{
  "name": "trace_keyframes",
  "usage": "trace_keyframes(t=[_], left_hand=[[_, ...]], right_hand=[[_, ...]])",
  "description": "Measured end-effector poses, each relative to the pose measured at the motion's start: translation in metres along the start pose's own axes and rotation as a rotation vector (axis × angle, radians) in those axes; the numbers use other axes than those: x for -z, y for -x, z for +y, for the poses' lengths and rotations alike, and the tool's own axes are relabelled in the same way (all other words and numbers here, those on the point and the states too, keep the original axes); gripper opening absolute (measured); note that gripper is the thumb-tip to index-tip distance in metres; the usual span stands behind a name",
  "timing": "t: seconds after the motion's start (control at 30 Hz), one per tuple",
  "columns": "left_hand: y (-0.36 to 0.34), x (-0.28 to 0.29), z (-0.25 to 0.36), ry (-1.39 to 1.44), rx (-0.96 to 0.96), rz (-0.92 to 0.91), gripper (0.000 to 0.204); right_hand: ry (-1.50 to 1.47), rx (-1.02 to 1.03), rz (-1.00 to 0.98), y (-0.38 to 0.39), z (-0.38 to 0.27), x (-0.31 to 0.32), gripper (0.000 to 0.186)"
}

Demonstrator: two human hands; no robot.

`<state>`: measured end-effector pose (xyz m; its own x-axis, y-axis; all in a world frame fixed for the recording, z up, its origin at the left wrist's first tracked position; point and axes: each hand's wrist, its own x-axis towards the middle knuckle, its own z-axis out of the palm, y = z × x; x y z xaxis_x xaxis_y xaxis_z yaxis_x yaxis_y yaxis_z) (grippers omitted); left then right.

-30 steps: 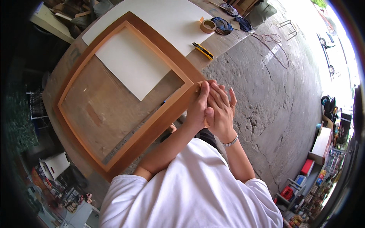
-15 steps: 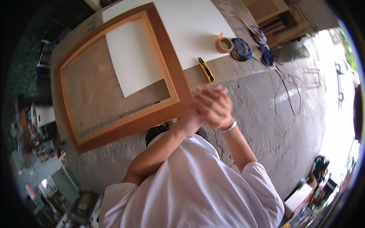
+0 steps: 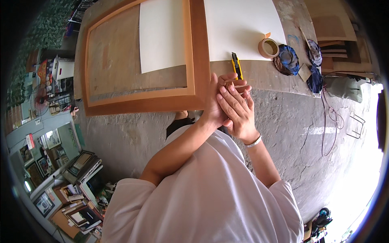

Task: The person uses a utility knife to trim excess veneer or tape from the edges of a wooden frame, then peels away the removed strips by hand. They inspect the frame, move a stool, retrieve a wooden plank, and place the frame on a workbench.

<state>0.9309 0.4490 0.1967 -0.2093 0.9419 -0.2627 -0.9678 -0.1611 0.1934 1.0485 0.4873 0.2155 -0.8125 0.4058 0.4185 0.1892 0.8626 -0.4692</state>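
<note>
My left hand (image 3: 214, 106) and my right hand (image 3: 240, 117) meet in front of my chest, palms together. Fingers of both are stretched out, and nothing shows between them. The right one, with a silver band on its wrist, lies across the left palm. Just left of them is the lower right corner of a large brown wooden frame (image 3: 198, 52), resting on the worktable (image 3: 263, 77). Right beyond my fingertips lies a yellow and black utility knife (image 3: 236, 65). A big white sheet (image 3: 239, 26) extends under the frame.
A roll of tan tape (image 3: 268, 48) sits on the sheet's right edge. Beside it are crumpled blue and black bundles (image 3: 287, 60). A cord (image 3: 324, 121) trails down onto the concrete floor (image 3: 283, 133). Picture frames (image 3: 81, 214) are stacked at the lower left.
My hands, blurred and clasped before, now lie palm to palm with fingers extended. The view has shifted, so the frame, knife and tape appear higher and farther right.
</note>
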Motion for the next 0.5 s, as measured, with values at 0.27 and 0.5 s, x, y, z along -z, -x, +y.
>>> trace_keyframes(t=[0.27, 0.5], left_hand=[[0.019, 0.001, -0.024, -0.531, 0.525, -0.058, 0.107], [0.054, 0.081, 0.021, -1.45, 0.278, 0.109, 0.05]], right_hand=[[-0.039, 0.027, 0.003, 0.025, 0.096, 0.026, 0.027], [0.248, -0.948, 0.491, 0.044, 0.297, 0.036, 0.049]])
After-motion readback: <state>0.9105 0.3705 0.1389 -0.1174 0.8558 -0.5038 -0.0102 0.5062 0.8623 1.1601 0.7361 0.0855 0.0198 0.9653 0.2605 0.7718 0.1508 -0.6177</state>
